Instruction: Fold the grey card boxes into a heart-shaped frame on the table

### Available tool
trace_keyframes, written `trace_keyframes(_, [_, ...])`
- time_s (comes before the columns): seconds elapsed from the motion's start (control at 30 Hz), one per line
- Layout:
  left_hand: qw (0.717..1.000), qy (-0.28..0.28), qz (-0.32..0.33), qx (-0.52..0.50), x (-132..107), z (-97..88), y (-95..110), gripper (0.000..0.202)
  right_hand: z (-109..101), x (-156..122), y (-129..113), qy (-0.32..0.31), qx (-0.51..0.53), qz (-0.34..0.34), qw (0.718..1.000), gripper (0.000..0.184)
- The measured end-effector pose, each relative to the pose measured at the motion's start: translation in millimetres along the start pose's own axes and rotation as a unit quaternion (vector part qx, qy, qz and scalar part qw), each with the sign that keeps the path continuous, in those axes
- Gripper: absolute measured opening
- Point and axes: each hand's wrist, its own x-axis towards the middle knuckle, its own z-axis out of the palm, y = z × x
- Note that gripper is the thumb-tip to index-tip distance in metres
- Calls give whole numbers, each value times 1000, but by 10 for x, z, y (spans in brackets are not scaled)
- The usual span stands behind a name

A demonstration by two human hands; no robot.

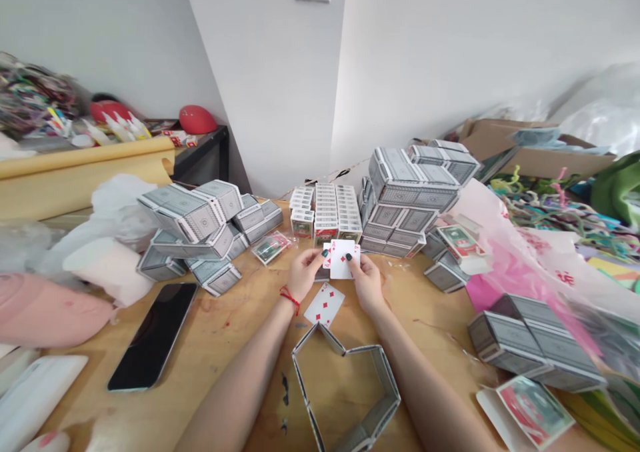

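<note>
My left hand [304,273] and my right hand [367,281] together pinch a small fan of playing cards [341,257] face up above the wooden table [235,332]. A red thread circles my left wrist. One red diamond card [325,304] lies face up on the table just below my hands. Nearer to me stands a heart-shaped wall of cards set on edge [345,392], between my forearms.
Stacks of boxed card decks [327,215] stand behind my hands. Grey bundled card packs pile up at the left [193,229], right [410,195] and lower right [535,349]. A black phone [153,339] lies at the left. Pink plastic and craft clutter cover the right side.
</note>
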Motion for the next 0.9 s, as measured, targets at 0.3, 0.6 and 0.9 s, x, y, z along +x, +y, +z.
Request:
trace_keyframes(0.3, [998,-15,-5,66,-6,-15,-13,19,0,15,46,1,-10,-7,1000,30])
trace_keyframes(0.6, [997,-16,-2,76,-8,-12,-10,23,-5,36,86,-8,-10,1,1000,33])
trace_keyframes(0.9, [996,-15,14,92,-1,-16,-45,24,-8,33,79,-6,-28,-1,1000,33])
